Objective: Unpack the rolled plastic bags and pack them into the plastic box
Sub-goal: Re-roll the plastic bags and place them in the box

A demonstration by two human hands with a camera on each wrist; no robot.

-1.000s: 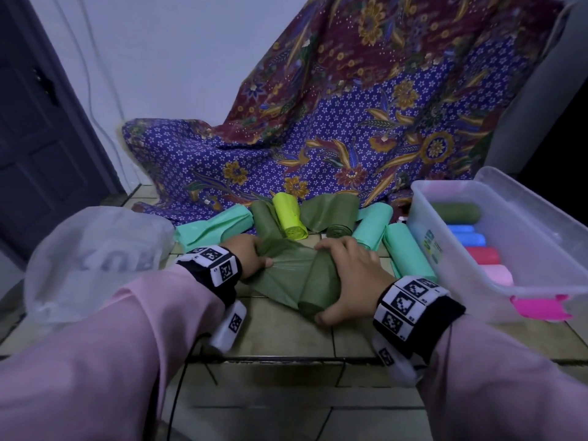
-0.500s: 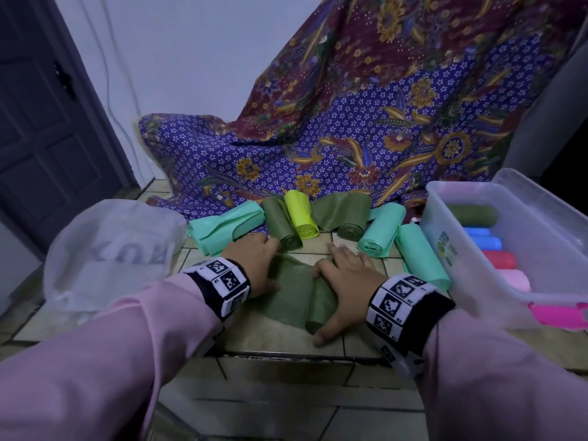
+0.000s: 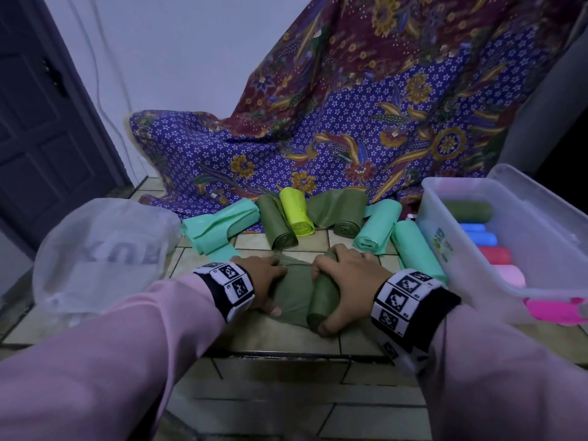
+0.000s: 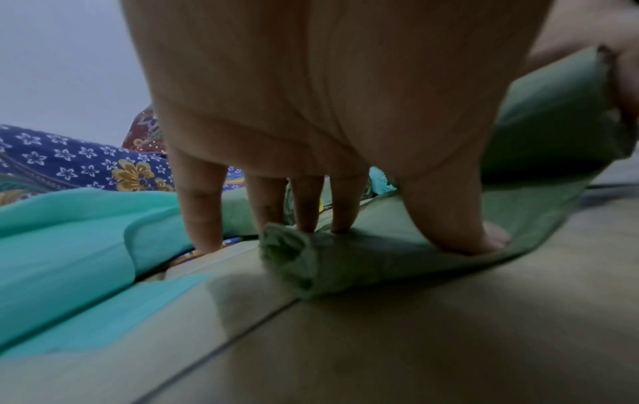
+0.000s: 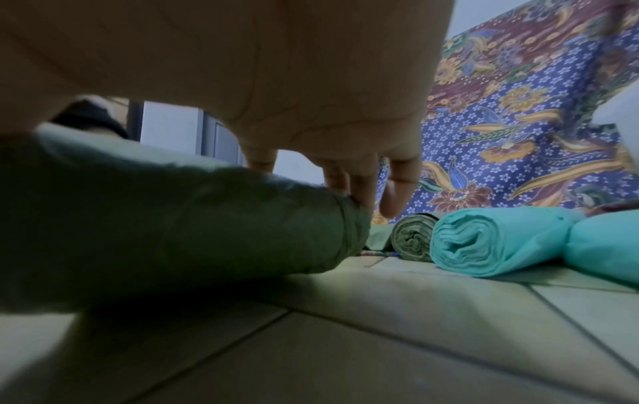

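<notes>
Right hand (image 3: pixel 346 281): grip curled round the dark green bag roll (image 3: pixel 323 302) on the tiled floor (image 3: pixel 286 338). Left hand (image 3: pixel 264 278): fingers straight, pressing the roll's unrolled sheet (image 3: pixel 294 288) flat. Plastic box (image 3: pixel 461 265), holding rolls: floor's right edge.

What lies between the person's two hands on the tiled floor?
A flat unrolled stretch of dark green plastic bag, running from left hand to right hand; head view shows it.
</notes>
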